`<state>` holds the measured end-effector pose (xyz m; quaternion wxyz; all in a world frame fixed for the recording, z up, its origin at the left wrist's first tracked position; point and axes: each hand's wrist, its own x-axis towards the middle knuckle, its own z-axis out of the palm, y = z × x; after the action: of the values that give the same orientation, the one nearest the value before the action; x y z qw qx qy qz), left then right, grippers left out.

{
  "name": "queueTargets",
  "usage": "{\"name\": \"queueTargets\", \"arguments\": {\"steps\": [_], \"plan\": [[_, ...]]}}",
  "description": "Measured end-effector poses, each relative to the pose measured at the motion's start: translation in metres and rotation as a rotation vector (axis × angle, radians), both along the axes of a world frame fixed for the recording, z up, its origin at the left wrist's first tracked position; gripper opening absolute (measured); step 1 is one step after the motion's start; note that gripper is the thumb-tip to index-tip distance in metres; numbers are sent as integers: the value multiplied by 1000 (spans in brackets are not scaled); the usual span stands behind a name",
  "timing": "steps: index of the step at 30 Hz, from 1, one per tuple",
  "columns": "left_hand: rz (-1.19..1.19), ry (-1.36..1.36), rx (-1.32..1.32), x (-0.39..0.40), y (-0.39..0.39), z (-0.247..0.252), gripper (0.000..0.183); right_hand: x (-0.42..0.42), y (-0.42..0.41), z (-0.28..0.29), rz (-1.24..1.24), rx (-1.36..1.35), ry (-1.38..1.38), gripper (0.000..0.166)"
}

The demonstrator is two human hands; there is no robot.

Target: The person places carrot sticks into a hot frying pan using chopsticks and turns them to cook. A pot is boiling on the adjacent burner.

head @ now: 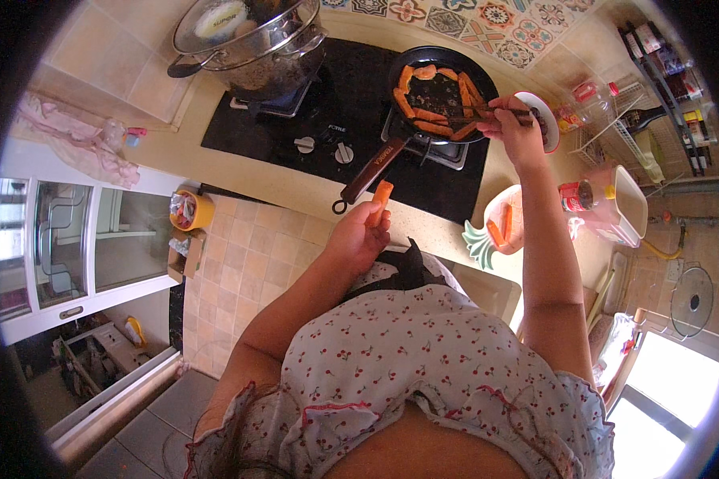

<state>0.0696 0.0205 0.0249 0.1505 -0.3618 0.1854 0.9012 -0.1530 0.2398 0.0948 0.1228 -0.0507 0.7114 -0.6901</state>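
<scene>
Between the fingers of my left hand is an orange stick of food, held just in front of the cooktop near the pan's handle. My right hand grips a pair of wooden chopsticks, their tips reaching into a black frying pan. Several similar orange sticks lie around the inside of the pan in dark, bubbling oil. The pan sits on the right burner, its brown handle pointing toward me. Beside my right forearm, a pineapple-shaped dish holds a few more orange sticks.
A large steel steamer pot with a glass lid stands on the left burner. Behind my right hand is a red-rimmed bowl. Farther right are a pink plastic container, a jar and a wire rack of bottles.
</scene>
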Motion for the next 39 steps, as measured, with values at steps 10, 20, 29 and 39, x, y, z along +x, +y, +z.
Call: {"name": "queueTargets", "arguments": {"steps": [10,20,29,39], "plan": [[-29,14,-11,1,0,0,22,18,4,-26,-76,-47,138,14],[-21,-26,-37,3,2,9,20,26,8,-30,-17,0,226,14],[1,-15,-25,5,1,5,24,20,24,-33,-78,-22,197,13],[-13,-12,-60,4,3,4,20,20,6,-22,-63,-19,127,11]]}}
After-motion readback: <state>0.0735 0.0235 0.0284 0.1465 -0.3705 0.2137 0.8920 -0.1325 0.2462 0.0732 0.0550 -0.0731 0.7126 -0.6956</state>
